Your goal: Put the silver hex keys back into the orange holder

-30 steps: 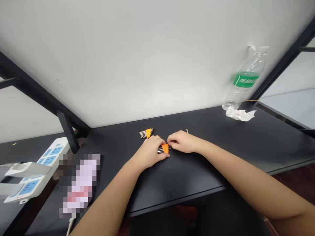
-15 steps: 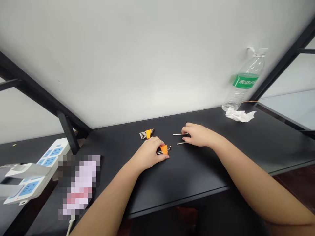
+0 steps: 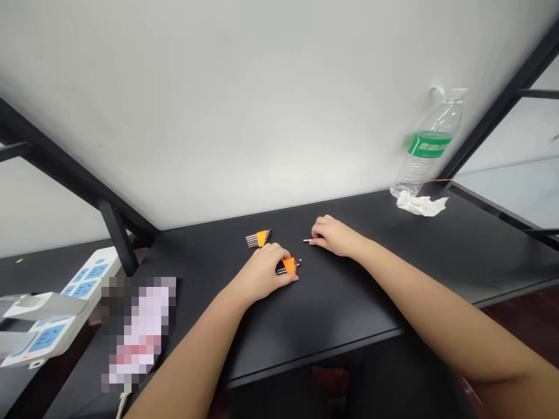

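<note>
My left hand rests on the black table with its fingers closed round an orange holder of hex keys. A second orange holder of hex keys lies just beyond it, untouched. My right hand lies to the right, fingers curled over a loose metal hex key whose tip sticks out to the left of the fingers.
A clear water bottle with a green label stands at the back right beside a crumpled white tissue. A white and blue power strip lies at the left. Black frame bars run along both sides.
My right hand left the holder in my left hand and moved right to the loose keys on the table, then closed over one of them. My left hand stayed put.
</note>
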Tool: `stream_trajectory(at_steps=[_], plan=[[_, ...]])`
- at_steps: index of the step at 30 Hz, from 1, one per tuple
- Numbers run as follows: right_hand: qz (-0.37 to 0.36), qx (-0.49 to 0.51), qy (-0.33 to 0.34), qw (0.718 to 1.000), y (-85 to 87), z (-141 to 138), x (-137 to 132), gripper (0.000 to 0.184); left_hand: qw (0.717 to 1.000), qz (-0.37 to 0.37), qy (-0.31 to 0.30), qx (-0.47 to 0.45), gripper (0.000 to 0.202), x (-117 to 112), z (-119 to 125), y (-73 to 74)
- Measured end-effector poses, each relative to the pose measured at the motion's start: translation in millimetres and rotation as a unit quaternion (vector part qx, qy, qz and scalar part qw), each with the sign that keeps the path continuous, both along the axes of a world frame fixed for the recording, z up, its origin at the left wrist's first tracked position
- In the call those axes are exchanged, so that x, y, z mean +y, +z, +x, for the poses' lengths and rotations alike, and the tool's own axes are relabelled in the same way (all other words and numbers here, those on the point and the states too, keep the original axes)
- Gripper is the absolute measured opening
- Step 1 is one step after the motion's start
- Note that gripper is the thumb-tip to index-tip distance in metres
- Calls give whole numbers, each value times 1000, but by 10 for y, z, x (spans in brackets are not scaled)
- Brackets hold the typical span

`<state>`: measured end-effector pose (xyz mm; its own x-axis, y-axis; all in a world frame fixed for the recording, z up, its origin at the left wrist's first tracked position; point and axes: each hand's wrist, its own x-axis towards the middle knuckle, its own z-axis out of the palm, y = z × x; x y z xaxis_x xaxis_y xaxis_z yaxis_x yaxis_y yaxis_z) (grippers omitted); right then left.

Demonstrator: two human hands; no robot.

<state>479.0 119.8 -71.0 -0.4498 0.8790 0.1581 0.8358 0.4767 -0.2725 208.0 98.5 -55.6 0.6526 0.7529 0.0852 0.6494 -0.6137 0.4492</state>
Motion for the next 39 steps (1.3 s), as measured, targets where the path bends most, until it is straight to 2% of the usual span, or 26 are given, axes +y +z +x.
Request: stream_trajectory(at_steps=[3,5,9,11,16,20,22,26,29,33,36,39], plan=[[41,-1,-19,999,38,-82,-58,24,1000,5,0,-1,30,-5,-3,-11],[58,35,7,998,73,-144,-131,22,1000,9,1,-3,31,-7,-7,-22],[-19,120,142,982,110,-298,-268,14,1000,11,0,3,32,-9,-11,-30],[-54,115,169,977,110,-353,-293,13,1000,10,2,4,31,-9,-10,-26],[-76,74,135,985,151,-231,-268,14,1000,15,7,-6,31,-3,-12,-32],[-47,23,28,998,271,-27,-280,11,1000,8,8,-7,32,6,-24,-48],[-31,9,-17,999,323,35,-292,16,1000,6,9,-4,32,10,-30,-54],[-89,-22,6,996,294,121,-261,43,1000,6,11,-3,32,17,-36,-71],[-106,8,9,994,156,163,-169,44,1000,6,7,-7,33,17,-34,-79],[-70,69,-6,995,-1,146,-30,44,1000,1,7,-4,32,6,-19,-52],[-50,79,-22,995,55,182,-3,41,1000,-5,11,2,30,0,-5,-22],[-29,81,-44,995,251,369,-67,24,1000,-6,12,4,30,3,-2,-14]])
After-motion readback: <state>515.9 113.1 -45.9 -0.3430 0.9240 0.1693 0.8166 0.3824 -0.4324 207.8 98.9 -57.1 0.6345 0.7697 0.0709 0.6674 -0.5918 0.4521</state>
